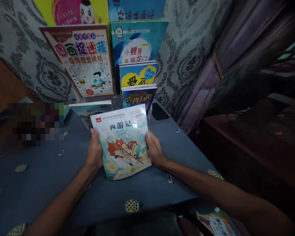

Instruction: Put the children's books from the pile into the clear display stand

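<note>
Between my two hands is a thin picture-covered book (124, 150), its front cover facing me with large Chinese characters and a figure in a red cape. My left hand (94, 149) grips its left edge, and my right hand (156, 147) has the right edge, thumb on the cover side. The fingers behind the book are hidden. Just behind it stands a dark blue book (139, 95) with gold lettering. A book with a green and white cover (95, 109) leans to its left, partly covered by the held one.
More books stand in a rack at the back, among them a brown-bordered book (81, 62) and a teal book (139, 42). A black phone (160, 111) lies on the grey patterned tablecloth (64, 183). Patterned curtains (184, 39) hang behind; another book (216, 224) is below the table edge.
</note>
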A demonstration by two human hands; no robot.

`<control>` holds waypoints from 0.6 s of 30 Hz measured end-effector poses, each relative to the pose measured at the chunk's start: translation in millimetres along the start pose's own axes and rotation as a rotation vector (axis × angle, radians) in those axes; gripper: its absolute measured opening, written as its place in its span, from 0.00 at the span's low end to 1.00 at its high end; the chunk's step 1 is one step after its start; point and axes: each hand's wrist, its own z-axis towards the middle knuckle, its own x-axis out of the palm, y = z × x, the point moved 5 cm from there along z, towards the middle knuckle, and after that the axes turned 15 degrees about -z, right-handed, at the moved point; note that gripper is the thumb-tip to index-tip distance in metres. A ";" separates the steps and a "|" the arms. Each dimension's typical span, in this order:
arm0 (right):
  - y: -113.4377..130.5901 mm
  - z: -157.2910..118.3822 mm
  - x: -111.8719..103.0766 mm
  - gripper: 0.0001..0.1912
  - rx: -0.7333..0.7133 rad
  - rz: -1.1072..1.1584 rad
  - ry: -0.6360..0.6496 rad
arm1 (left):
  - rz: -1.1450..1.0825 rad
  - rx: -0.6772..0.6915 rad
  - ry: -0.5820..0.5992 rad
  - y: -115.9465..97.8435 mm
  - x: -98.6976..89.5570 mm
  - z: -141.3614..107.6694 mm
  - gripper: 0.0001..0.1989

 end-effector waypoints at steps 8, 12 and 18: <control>0.3 0.3 -1.4 0.32 0.023 -0.016 -0.013 | -0.032 -0.104 0.052 6.0 5.8 1.9 0.38; -2.3 -0.3 -2.4 0.31 0.006 -0.026 -0.032 | -0.056 -0.134 0.052 10.2 5.6 4.6 0.39; -7.3 -3.2 -1.3 0.28 0.013 0.025 -0.008 | -0.060 -0.064 -0.047 12.0 -4.5 11.0 0.36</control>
